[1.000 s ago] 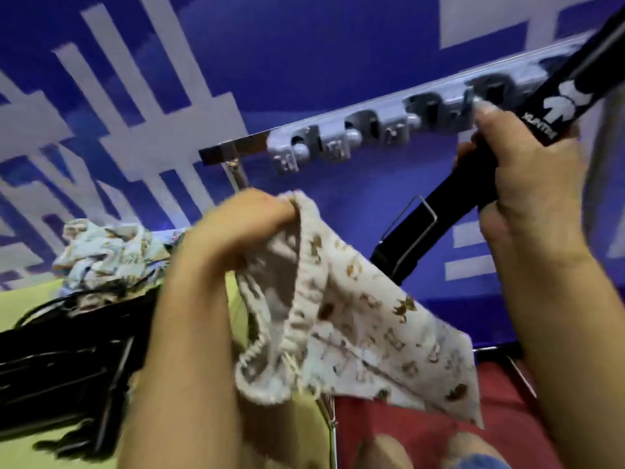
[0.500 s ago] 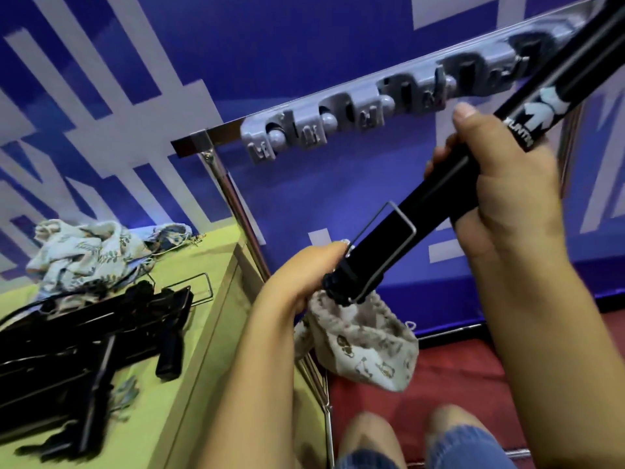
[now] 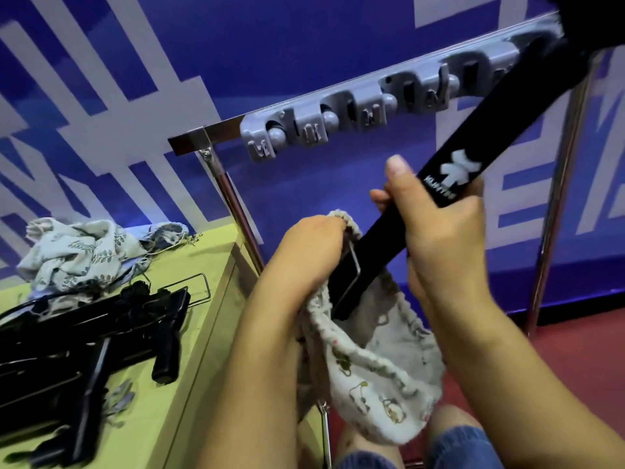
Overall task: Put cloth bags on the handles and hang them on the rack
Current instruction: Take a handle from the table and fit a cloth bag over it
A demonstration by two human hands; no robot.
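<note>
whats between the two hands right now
In the head view, the black handle runs between the left hand and right hand, its lower end with a wire loop entering the cloth bag.

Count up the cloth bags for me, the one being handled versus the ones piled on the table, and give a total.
Bag in the hands: 1
Bags in the table pile: cannot tell; they are bunched together
Total: at least 2

Black handle (image 3: 382,245) tilted, lower end inside open printed cloth bag (image 3: 368,377); grey rack (image 3: 355,113) above.
</note>
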